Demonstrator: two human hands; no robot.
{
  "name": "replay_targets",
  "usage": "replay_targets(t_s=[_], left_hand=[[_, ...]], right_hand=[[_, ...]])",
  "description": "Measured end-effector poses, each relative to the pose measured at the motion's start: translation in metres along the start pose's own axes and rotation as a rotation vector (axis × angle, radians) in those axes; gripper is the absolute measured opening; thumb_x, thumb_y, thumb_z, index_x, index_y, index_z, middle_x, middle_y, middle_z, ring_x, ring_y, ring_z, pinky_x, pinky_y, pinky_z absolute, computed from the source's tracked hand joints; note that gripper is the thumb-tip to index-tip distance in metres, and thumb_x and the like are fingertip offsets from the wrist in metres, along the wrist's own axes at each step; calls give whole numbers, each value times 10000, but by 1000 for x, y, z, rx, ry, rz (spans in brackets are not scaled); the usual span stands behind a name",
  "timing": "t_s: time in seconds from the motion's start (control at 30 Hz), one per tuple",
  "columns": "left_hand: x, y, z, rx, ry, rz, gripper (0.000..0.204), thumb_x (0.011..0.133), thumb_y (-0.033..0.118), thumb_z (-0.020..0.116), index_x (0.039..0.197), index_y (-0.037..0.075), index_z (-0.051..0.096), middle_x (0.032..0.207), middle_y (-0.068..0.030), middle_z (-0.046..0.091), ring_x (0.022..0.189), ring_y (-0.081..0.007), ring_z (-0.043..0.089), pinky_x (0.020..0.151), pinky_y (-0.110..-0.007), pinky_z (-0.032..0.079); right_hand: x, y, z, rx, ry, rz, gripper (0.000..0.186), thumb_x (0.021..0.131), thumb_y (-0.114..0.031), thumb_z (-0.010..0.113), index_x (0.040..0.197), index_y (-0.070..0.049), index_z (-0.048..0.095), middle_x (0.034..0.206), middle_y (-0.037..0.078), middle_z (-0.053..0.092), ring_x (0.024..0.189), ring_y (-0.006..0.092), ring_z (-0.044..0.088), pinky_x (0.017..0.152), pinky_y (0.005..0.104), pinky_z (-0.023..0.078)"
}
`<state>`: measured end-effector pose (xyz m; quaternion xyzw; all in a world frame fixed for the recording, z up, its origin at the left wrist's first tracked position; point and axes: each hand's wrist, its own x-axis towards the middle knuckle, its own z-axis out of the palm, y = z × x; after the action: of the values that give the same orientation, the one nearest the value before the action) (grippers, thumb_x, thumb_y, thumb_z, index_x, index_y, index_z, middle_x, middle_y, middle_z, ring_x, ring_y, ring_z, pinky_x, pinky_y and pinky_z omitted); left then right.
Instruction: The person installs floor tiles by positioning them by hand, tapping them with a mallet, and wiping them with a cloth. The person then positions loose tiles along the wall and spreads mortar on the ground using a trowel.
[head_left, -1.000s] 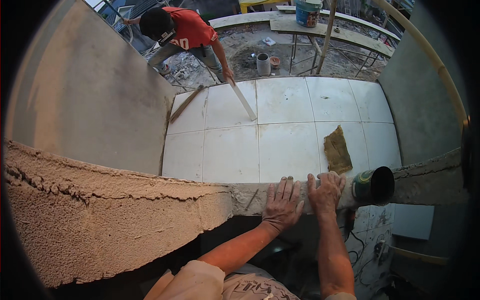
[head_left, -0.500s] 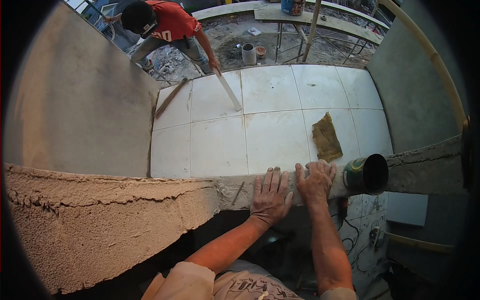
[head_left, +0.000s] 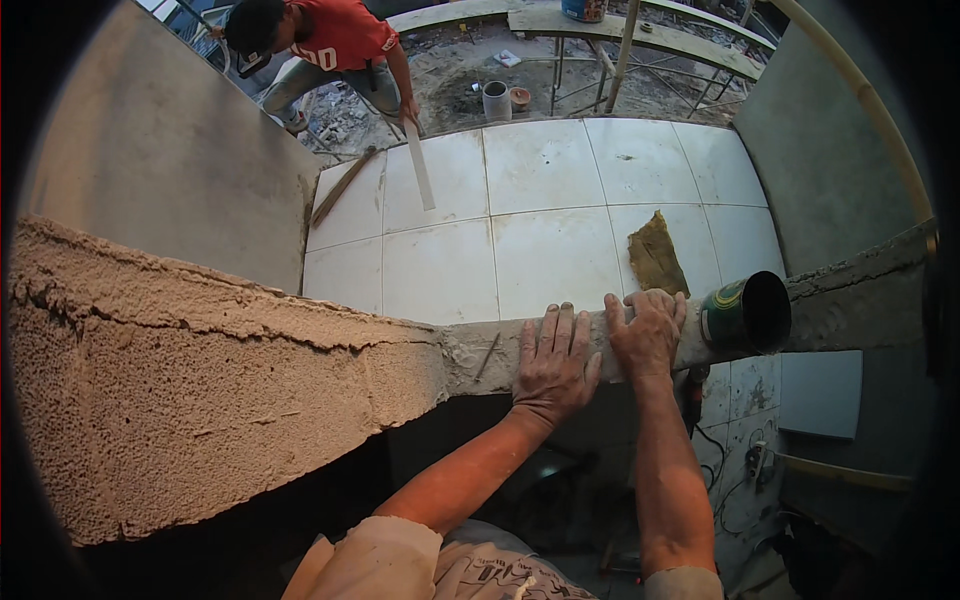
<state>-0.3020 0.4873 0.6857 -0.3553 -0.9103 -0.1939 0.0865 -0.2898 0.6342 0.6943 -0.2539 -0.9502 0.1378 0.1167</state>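
Note:
My left hand [head_left: 556,368] lies flat on the rough cement ledge [head_left: 465,345], its dusty fingers stretched toward the tiles. Beside it, my right hand [head_left: 648,338] rests on the same ledge, thumb apart and fingers slightly bent, holding nothing. Just right of that hand, a dark green cylindrical can [head_left: 748,314] lies on its side with its dark open end facing right. A thin nail-like sliver [head_left: 488,355] sits on the ledge left of my left hand. Beyond my right hand, a ragged brown scrap [head_left: 657,254] lies on the white tiled surface [head_left: 555,260].
Across the tiles, a co-worker in a red shirt [head_left: 340,38] holds a pale flat strip [head_left: 418,170] against them. A wooden stick [head_left: 343,187] lies at the left wall. Cracked block wall [head_left: 200,400] runs left. Cables [head_left: 715,455] and a white panel [head_left: 822,394] are below right.
The co-worker's strip has shifted left and stands more upright. Ledge, can and my hands appear higher in the picture; my hands remain resting on the ledge.

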Motion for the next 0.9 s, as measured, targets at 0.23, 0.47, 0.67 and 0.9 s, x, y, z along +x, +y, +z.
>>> replay_targets(t_s=[0.23,0.47,0.67,0.9], left_hand=[[-2,1,6,0,47,23,543,811,319,550,1256,17,468,1271,-207,478,1213,-353,438,1000,-535,309],[-1,2,6,9,25,28,553,820,325,540,1269,13,458,1282,-217,469,1227,-357,429,1008,-535,302],[-4,2,7,15,23,35,549,824,329,536,1266,12,462,1286,-217,467,1231,-353,425,1011,-530,299],[-3,2,6,9,35,39,544,823,329,542,1260,13,469,1279,-218,471,1223,-351,432,1005,-528,304]], right_hand=[[-1,5,2,48,31,29,408,855,-429,534,787,-38,627,899,134,612,1025,275,516,1075,456,220],[0,6,1,69,65,22,402,859,-418,537,796,-34,637,894,140,619,1000,277,531,1068,451,239],[-2,5,1,46,63,31,407,862,-428,534,783,-41,635,888,136,619,988,278,537,1064,452,246],[-1,5,-1,64,78,35,439,859,-461,528,761,-45,627,880,133,616,975,281,540,1061,451,251]])
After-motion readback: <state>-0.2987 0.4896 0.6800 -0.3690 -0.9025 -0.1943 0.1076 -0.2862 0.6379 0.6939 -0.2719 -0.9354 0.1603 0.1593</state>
